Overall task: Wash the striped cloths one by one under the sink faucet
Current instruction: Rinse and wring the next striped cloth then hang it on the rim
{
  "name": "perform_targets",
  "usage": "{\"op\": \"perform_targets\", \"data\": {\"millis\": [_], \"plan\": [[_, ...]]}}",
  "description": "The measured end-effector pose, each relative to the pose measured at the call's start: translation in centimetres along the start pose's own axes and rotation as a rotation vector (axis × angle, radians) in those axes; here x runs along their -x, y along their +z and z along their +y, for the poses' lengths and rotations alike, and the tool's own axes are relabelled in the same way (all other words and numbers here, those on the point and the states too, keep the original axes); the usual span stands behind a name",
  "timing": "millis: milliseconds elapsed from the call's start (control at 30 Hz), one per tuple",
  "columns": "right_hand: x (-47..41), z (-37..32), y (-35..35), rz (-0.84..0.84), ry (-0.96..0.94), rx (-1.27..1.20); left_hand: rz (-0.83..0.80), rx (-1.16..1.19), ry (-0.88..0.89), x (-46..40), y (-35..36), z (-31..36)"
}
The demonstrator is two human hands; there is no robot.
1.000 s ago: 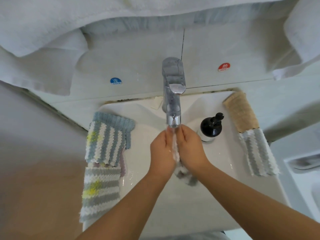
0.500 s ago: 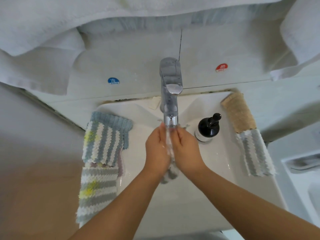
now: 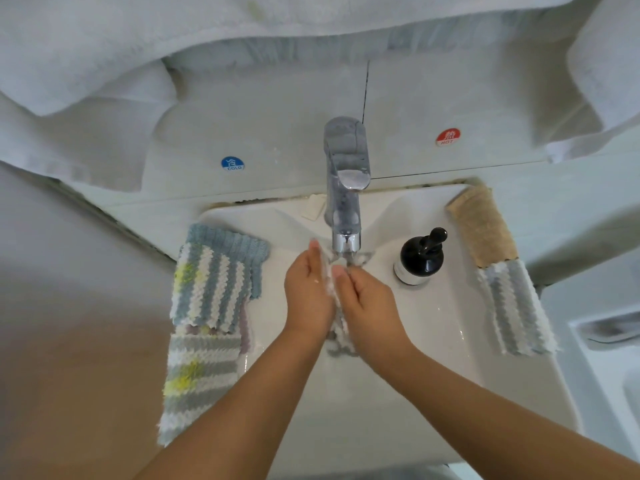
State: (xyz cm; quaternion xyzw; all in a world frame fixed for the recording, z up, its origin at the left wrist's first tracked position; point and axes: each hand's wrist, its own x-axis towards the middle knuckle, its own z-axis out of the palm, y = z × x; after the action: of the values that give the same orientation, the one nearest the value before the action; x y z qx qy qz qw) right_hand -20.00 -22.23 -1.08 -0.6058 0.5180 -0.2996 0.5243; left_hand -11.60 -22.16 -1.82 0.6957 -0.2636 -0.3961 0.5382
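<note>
Under the chrome faucet (image 3: 344, 188) my left hand (image 3: 308, 292) and my right hand (image 3: 367, 303) press a wet grey-and-white striped cloth (image 3: 339, 337) between their palms; its lower end hangs out below my wrists. Fingers of both hands lie fairly straight along the cloth, the left hand reaching higher toward the spout. On the sink's left rim lie a blue-and-white striped cloth (image 3: 214, 278) and, nearer me, a grey-and-white striped cloth (image 3: 197, 379) with yellow spots. A grey striped cloth (image 3: 516, 306) and a beige cloth (image 3: 481, 226) lie on the right rim.
A black soap pump bottle (image 3: 420, 258) stands right of the faucet. The white sink basin (image 3: 433, 393) sits against a wall with blue cold (image 3: 232, 163) and red hot (image 3: 447, 137) stickers. White towels (image 3: 104, 64) hang overhead. A soap dish (image 3: 609, 329) sits far right.
My hands rubbed the cloth: both slid up toward the spout, and now the left hand sits higher than the right, with the cloth's tail still hanging below.
</note>
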Motion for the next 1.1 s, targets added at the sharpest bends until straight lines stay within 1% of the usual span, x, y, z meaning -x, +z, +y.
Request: {"op": "perform_targets", "data": {"millis": [67,167,267,333,367,433,500,600,667,733,833,867,900,967,1000,1033,1067,1100], "plan": [[-0.5,0.1,0.0,0.024,-0.016,0.044,-0.025,0.003,-0.001,0.5,0.1,0.0],[-2.6,0.0,-0.6,0.066,0.034,0.057,-0.062,-0.060,-0.011,1.9,0.8,-0.2],[-0.7,-0.3,-0.4,-0.039,0.043,-0.012,-0.032,-0.058,0.006,1.0,-0.4,-0.2],[1.2,-0.4,-0.3,-0.098,0.034,-0.037,-0.049,-0.044,0.030,0.3,-1.5,0.0],[1.7,0.0,-0.4,-0.097,0.057,-0.067,-0.079,-0.060,0.043,0.1,-1.9,0.1],[1.5,0.8,-0.9,-0.017,0.159,-0.141,-0.126,-0.114,0.077,0.0,-2.6,0.3],[1.0,1.7,-1.4,0.042,0.264,-0.133,-0.154,-0.157,0.103,-0.2,-3.3,0.6],[0.4,2.6,-2.2,0.027,0.348,-0.050,-0.209,-0.159,0.087,-0.7,-4.6,0.4],[0.2,2.7,-2.5,0.019,0.392,-0.056,-0.263,-0.138,0.027,-1.0,-5.2,0.5],[0.0,2.1,-2.5,0.021,0.361,-0.066,-0.328,-0.100,-0.009,-1.0,-5.6,0.7],[-0.5,0.8,-2.4,0.037,0.192,-0.122,-0.462,-0.009,-0.079,-1.1,-6.0,0.9],[-0.9,0.6,-2.4,-0.003,0.162,-0.172,-0.531,0.001,-0.101,-0.9,-6.1,1.2],[-1.3,0.5,-2.5,-0.097,0.161,-0.231,-0.595,-0.002,-0.109,-0.9,-6.2,1.3],[-2.1,-0.1,-2.9,-0.376,0.225,-0.343,-0.689,-0.026,-0.108,-1.0,-6.3,1.3],[-2.1,-0.1,-3.2,-0.491,0.250,-0.366,-0.712,-0.057,-0.090,-1.2,-6.4,1.5],[-2.1,-0.1,-3.4,-0.568,0.272,-0.374,-0.731,-0.098,-0.054,-1.2,-6.4,1.7],[-2.0,0.0,-3.5,-0.590,0.288,-0.362,-0.730,-0.155,-0.019,-1.3,-6.5,1.9],[-1.9,0.1,-3.5,-0.571,0.299,-0.340,-0.730,-0.202,0.016,-1.4,-6.5,1.9]]}}
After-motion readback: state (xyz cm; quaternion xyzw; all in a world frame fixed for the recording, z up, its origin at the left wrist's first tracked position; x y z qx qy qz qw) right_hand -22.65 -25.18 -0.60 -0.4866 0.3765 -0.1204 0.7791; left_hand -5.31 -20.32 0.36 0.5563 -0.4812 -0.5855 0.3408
